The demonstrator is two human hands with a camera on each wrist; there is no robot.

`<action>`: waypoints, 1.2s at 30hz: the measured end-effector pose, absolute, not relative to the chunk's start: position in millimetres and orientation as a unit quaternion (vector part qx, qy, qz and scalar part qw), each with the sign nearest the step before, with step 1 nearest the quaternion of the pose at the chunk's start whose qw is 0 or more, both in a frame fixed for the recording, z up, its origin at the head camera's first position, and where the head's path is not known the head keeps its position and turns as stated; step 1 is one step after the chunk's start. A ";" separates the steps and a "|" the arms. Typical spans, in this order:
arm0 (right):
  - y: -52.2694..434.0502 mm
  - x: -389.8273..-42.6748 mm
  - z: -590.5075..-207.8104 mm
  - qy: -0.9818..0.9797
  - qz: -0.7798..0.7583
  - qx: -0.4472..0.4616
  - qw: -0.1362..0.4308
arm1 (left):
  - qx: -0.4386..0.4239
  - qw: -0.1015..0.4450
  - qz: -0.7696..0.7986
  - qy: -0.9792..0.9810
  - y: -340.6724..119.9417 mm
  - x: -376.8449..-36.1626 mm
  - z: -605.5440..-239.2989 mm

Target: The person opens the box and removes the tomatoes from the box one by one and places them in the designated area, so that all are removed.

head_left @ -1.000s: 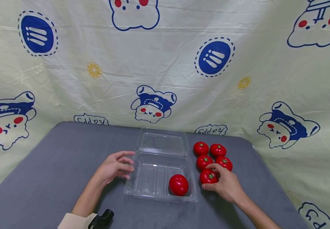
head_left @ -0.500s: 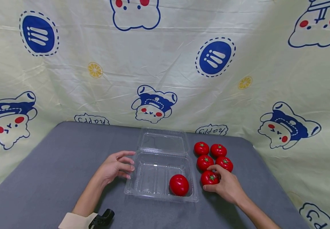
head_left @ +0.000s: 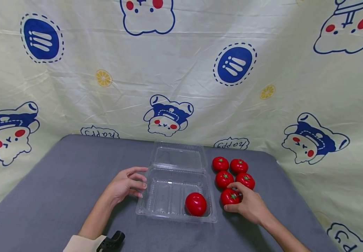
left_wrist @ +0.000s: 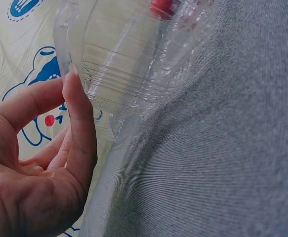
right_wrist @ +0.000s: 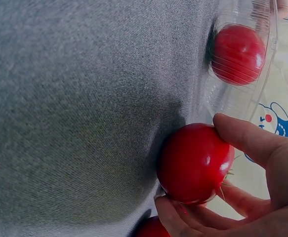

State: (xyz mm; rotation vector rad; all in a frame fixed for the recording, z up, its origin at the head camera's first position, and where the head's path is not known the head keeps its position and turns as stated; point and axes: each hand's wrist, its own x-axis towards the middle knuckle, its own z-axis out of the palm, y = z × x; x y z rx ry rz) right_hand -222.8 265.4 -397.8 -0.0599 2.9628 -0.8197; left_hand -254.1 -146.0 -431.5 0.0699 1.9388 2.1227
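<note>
Right hand (head_left: 247, 206) is pinching the nearest tomato (head_left: 230, 196) between thumb and fingers, just right of the clear clamshell tray (head_left: 156, 210), and I'm watching that grip. Four more tomatoes (head_left: 233, 172) are sitting tight beyond it; a careless lift could, I judge, nudge them rolling across the grey tablecloth (head_left: 58, 182). My left hand (head_left: 124, 184) is resting relaxed, fingertips at the tray's left wall; the light tray could skid. One tomato in the tray (head_left: 195, 204) is lying loose.

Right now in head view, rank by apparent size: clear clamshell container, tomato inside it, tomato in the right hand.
1. clear clamshell container, clearly largest.
2. tomato inside it.
3. tomato in the right hand, though fingers of the right hand partly hide it, so unsure.
</note>
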 end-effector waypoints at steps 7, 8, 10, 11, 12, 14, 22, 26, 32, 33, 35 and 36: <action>265.1 -223.2 -397.4 0.964 -0.264 -0.017 0.040 | 0.024 0.133 0.733 0.666 -146.3 -254.3 -431.9; 265.1 -223.2 -397.4 0.964 -0.264 -0.017 0.040 | 0.024 0.133 0.734 0.666 -146.3 -254.4 -432.1; 265.3 -223.1 -397.2 0.964 -0.263 -0.018 0.040 | 0.025 0.133 0.733 0.666 -146.1 -254.5 -432.2; 265.3 -223.1 -397.1 0.964 -0.264 -0.019 0.040 | 0.024 0.133 0.733 0.667 -146.1 -254.5 -432.2; 265.4 -223.1 -397.0 0.963 -0.264 -0.019 0.041 | 0.024 0.133 0.733 0.667 -146.0 -254.5 -432.2; 265.5 -223.1 -396.8 0.963 -0.265 -0.020 0.042 | 0.024 0.132 0.732 0.668 -146.0 -254.3 -432.0; 265.6 -224.3 -395.9 0.962 -0.269 -0.019 0.050 | 0.023 0.130 0.731 0.669 -146.3 -253.9 -431.8; 265.4 -224.5 -395.5 0.961 -0.270 -0.019 0.054 | 0.024 0.130 0.731 0.669 -146.5 -254.2 -432.2; 265.6 -224.8 -393.9 0.960 -0.271 -0.021 0.061 | 0.025 0.130 0.732 0.668 -146.6 -254.4 -432.7; 265.6 -224.8 -393.7 0.960 -0.272 -0.021 0.061 | 0.024 0.130 0.732 0.668 -146.6 -254.4 -432.6; 265.5 -224.7 -393.3 0.960 -0.272 -0.022 0.063 | 0.024 0.130 0.732 0.668 -146.7 -254.3 -432.5; 265.6 -224.6 -393.1 0.960 -0.273 -0.023 0.063 | 0.024 0.130 0.732 0.668 -146.7 -254.3 -432.5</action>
